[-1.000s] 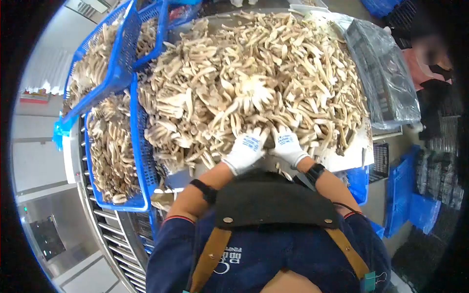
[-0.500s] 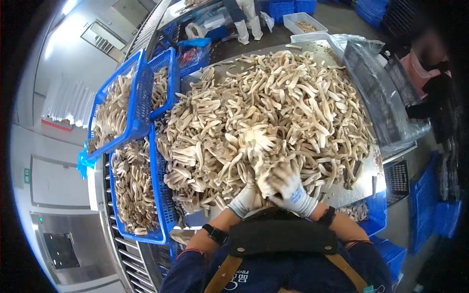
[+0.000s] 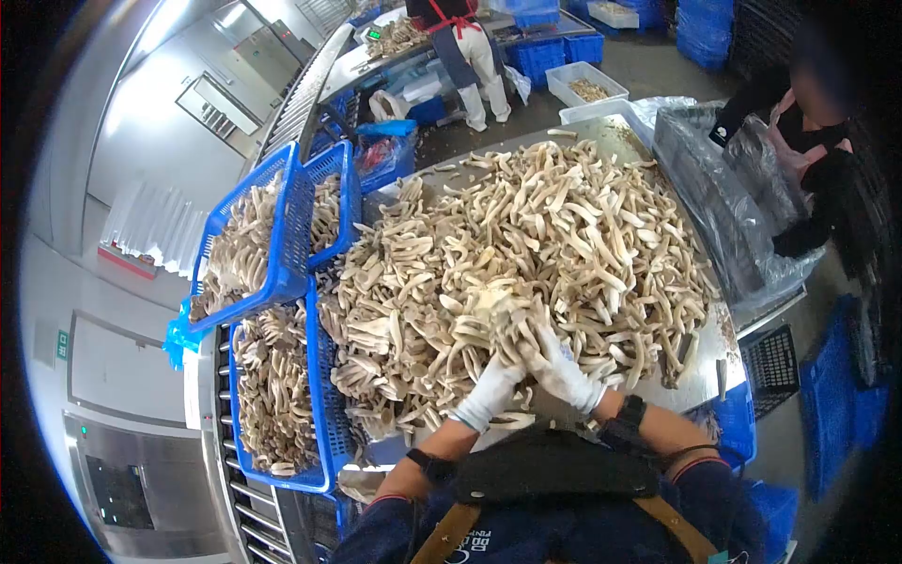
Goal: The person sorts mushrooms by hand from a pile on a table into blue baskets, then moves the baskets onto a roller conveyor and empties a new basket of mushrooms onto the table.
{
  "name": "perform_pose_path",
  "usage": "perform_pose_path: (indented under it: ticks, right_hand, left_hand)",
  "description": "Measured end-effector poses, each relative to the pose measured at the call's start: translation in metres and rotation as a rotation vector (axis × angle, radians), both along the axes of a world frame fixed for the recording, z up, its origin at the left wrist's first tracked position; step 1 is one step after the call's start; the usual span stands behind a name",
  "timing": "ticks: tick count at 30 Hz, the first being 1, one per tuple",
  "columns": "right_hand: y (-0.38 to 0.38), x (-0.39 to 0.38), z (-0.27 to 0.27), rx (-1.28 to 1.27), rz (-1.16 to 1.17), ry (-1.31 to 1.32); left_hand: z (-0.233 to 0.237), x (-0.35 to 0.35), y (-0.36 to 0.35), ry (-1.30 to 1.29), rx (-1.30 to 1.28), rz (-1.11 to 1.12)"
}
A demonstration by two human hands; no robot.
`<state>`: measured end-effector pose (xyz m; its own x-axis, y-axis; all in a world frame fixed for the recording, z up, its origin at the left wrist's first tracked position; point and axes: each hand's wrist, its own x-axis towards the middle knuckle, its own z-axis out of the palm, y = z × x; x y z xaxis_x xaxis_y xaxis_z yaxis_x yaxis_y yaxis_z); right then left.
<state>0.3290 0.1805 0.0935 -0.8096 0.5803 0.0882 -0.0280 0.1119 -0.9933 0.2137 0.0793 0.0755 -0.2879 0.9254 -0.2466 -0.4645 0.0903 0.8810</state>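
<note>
A big heap of pale mushrooms (image 3: 526,254) covers a metal table (image 3: 700,362). Both my hands wear white gloves and meet at the near edge of the heap. My left hand (image 3: 490,390) and my right hand (image 3: 556,368) together grip one mushroom cluster (image 3: 503,315), its stems fanning out above my fingers. A black watch sits on my right wrist and a dark band on my left wrist.
Blue baskets (image 3: 282,235) full of mushrooms stand at the left on a roller conveyor (image 3: 211,470). A plastic-wrapped black crate (image 3: 723,207) lies at the right, with a person in dark clothes (image 3: 813,141) beside it. Another person (image 3: 460,38) stands far back. Blue crates (image 3: 836,414) lie on the floor.
My hands have lifted the cluster from the near edge up onto the heap. The camera has tilted up, showing more of the room behind.
</note>
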Motion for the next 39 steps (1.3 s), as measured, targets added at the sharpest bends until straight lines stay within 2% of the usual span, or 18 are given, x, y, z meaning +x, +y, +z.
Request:
perform_pose_path:
  ticks: [2, 5, 7, 10, 15, 19, 20, 22, 24, 25, 28, 29, 30, 32, 34, 37, 38, 39]
  right_hand:
    - [-0.007, -0.009, -0.054, 0.017, -0.065, 0.142]
    - [-0.015, -0.001, -0.074, -0.746, -0.188, 0.172]
    - [-0.01, 0.018, -0.081, -0.24, -0.119, -0.121]
    - [-0.027, 0.024, -0.103, -0.086, -0.037, -0.119]
    - [-0.029, 0.048, -0.015, -0.569, 0.042, -0.125]
    - [-0.057, 0.047, -0.035, -0.267, -0.021, -0.202]
    - [-0.052, 0.051, -0.053, -0.334, -0.086, -0.193]
    - [-0.056, 0.054, -0.068, -0.263, -0.17, -0.134]
    - [-0.073, 0.055, -0.085, 0.054, -0.075, -0.134]
    - [-0.071, 0.059, -0.048, -0.326, 0.013, -0.148]
    - [-0.075, 0.06, -0.067, -0.331, -0.109, -0.037]
    - [-0.078, 0.059, -0.061, -0.381, -0.145, -0.011]
    - [-0.079, 0.06, -0.061, -0.358, -0.067, -0.017]
    - [-0.077, 0.068, -0.071, -0.201, -0.031, -0.058]
    - [-0.071, 0.076, -0.082, -0.158, -0.016, -0.132]
    - [-0.088, 0.076, -0.06, 0.112, 0.001, -0.062]
    - [-0.081, 0.075, -0.054, -0.193, 0.05, -0.099]
    - [-0.075, 0.075, -0.047, -0.495, 0.052, -0.144]
  left_hand:
    - [-0.011, -0.003, -0.015, 0.222, 0.023, -0.045]
    - [0.007, 0.012, -0.024, -0.151, 0.0, 0.18]
    - [0.013, 0.014, -0.036, -0.338, 0.078, 0.23]
    - [-0.01, 0.012, -0.055, 0.324, -0.255, -0.118]
    - [-0.007, 0.03, -0.059, -0.521, -0.028, 0.236]
    - [-0.053, 0.028, -0.077, 0.234, -0.235, -0.296]
    - [-0.042, 0.038, -0.072, -0.131, -0.21, 0.086]
    - [-0.011, 0.047, -0.067, -0.341, -0.03, 0.24]
    - [-0.034, 0.036, -0.081, -0.052, -0.223, -0.131]
    - [-0.043, 0.038, -0.081, 0.133, -0.237, -0.277]
    - [-0.052, 0.04, -0.082, 0.126, 0.038, 0.049]
    - [-0.035, 0.039, -0.089, -0.197, -0.103, 0.072]
    - [-0.023, 0.035, -0.094, 0.152, -0.298, -0.237]
    - [-0.022, 0.038, -0.095, 0.86, -0.084, -0.166]
    - [-0.055, 0.024, -0.101, 1.003, 0.015, -0.047]
    - [-0.015, 0.044, -0.097, 0.182, -0.252, -0.308]
    - [-0.012, 0.044, -0.098, 0.576, -0.383, -0.325]
    - [-0.055, 0.033, -0.103, 0.213, -0.203, -0.261]
